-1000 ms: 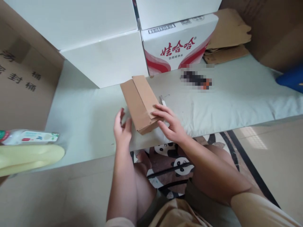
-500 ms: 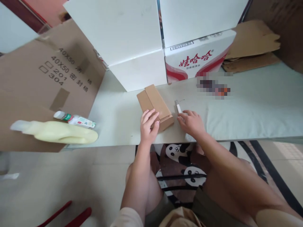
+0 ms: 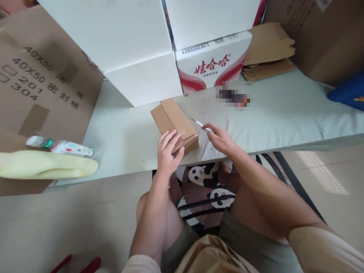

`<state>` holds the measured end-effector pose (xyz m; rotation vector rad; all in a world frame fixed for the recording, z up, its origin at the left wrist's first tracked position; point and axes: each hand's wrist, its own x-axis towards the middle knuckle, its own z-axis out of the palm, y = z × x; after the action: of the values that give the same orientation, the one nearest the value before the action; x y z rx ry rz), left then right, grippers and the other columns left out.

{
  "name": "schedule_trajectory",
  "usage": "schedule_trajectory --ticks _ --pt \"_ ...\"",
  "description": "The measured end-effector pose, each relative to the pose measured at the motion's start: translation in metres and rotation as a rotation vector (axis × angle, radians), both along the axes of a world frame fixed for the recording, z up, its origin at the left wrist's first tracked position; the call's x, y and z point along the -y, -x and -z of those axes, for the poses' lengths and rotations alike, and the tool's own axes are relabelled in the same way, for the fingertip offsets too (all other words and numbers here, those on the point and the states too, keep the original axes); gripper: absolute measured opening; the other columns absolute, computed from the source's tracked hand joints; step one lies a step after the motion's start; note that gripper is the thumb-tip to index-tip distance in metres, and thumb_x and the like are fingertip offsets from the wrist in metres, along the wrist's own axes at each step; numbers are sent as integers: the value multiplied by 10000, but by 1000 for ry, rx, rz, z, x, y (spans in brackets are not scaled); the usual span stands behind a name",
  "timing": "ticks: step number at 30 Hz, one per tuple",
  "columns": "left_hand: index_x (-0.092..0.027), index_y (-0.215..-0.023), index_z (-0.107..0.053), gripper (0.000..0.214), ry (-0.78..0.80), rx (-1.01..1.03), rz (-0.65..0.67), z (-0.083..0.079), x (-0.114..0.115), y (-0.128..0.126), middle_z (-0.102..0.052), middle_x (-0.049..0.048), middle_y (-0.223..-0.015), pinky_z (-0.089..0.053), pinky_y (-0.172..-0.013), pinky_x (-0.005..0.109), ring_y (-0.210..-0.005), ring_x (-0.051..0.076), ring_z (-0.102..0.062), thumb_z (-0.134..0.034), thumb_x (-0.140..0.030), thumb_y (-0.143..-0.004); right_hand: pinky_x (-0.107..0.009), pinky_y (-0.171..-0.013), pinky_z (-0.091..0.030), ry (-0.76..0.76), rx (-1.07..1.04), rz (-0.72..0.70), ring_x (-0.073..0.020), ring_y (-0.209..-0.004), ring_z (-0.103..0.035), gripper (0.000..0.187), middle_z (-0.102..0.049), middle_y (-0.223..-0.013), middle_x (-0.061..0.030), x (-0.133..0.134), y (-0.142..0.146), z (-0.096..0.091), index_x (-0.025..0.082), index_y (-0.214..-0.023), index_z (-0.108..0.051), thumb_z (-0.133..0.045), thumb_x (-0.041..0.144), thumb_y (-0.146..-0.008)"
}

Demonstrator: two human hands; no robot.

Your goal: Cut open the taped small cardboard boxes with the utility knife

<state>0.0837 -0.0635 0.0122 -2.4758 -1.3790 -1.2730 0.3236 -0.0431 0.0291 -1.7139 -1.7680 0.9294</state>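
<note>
The person sits with bare knees over a panda-print mat on the floor, both forearms reaching forward to the pale worktop.

The left hand lies on the near end of a small brown box. Its fingers are spread flat on the top flap, pressing on it rather than closed round it. The box lies shut on the worktop near the front edge, turned at an angle, its far end pointing up and to the left.

Just right of the box, the right hand hovers above the worktop and pinches a thin white tool between thumb and fingers. The tool's tip points left toward the box but stays clear of it.

At the far left, a yellow bottle lies on its side at the worktop's edge, with 1 smaller green-labelled bottle lying just behind it. Both rest against a big brown carton printed 40X50.

Behind the box stand 2 white boxes, and beside them a red-and-white carton. A blurred object lies in front of that carton. Flat cardboard sheets are stacked at the far right, and a blue thing shows at the right edge.
</note>
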Motion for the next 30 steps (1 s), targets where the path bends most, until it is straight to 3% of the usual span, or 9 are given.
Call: schedule_trajectory --ticks 2,5,12,16,18,20,23,28,30 --pt "-213 -1302 -637 398 -8 -2 0 -2 5 -5 -655 121 -1361 -472 -1113 511 -1347 288 -532 -630 -305 -916 -307 -639 -428 -67 -151 15 -181 -629 -546 413 -589 -681 1 12 -6 -8 254 -1210 -629 -401 259 -866" --pt "-203 -1299 -632 402 -19 -2 -20 -2 9 -10 -655 127 -1356 -476 -1109 510 -1338 289 -537 -634 -279 -905 -315 -670 -437 -161 -117 -47 -188 -654 -559 442 -600 -688 -4 21 -10 -6 239 -1269 -611 -410 257 -876" --pt "-195 -1202 -662 354 -223 84 -57 11 -1 -17 -697 123 -1228 -517 -1048 515 -1236 293 -605 -640 -274 -858 -382 -748 -473 -68 366 -166 -290 -885 -650 547 -729 -1045 -167 2 6 38 145 -1447 -447 -387 207 -907" --pt "-213 -1179 -666 366 -293 147 -28 16 -9 -22 -710 108 -1174 -524 -1017 500 -1197 291 -616 -649 -270 -817 -442 -936 -481 -238 347 -145 -307 -1071 -626 388 -683 -1151 -174 -16 2 51 167 -1236 -627 -411 290 -938" --pt "-216 -1172 -673 377 -293 180 -19 15 -11 -24 -718 103 -1144 -521 -1004 488 -1183 290 -613 -655 -258 -798 -471 -999 -466 -318 319 -65 -321 -1124 -606 370 -658 -1174 -179 -39 -14 52 173 -1189 -654 -451 334 -925" --pt "-221 -1161 -682 380 -280 196 -17 13 -12 -25 -725 97 -1119 -518 -989 477 -1162 288 -615 -660 -247 -783 -504 -1031 -448 -353 363 51 -349 -1182 -577 443 -629 -1227 -199 -73 -38 49 165 -1263 -625 -532 358 -875" --pt "-223 -1146 -686 386 -248 198 -27 11 -12 -25 -729 94 -1106 -514 -971 480 -1139 292 -614 -664 -238 -761 -560 -1071 -406 -310 506 167 -405 -1296 -506 746 -511 -1422 -212 -133 -83 43 204 -1439 -509 -686 480 -768" --pt "-242 -1146 -674 418 -220 164 -21 9 -15 -22 -733 86 -1078 -513 -928 492 -1083 300 -616 -667 -248 -728 -636 -1107 -305 -76 736 118 -482 -1443 -330 977 -386 -1539 -232 -198 -127 42 255 -1534 -396 -723 655 -704" --pt "-248 -1163 -666 441 -217 164 -16 9 -17 -22 -733 89 -1070 -506 -917 499 -1072 308 -613 -665 -251 -722 -627 -1091 -312 -48 779 83 -477 -1407 -374 960 -427 -1491 -246 -207 -129 45 243 -1541 -383 -668 692 -742"
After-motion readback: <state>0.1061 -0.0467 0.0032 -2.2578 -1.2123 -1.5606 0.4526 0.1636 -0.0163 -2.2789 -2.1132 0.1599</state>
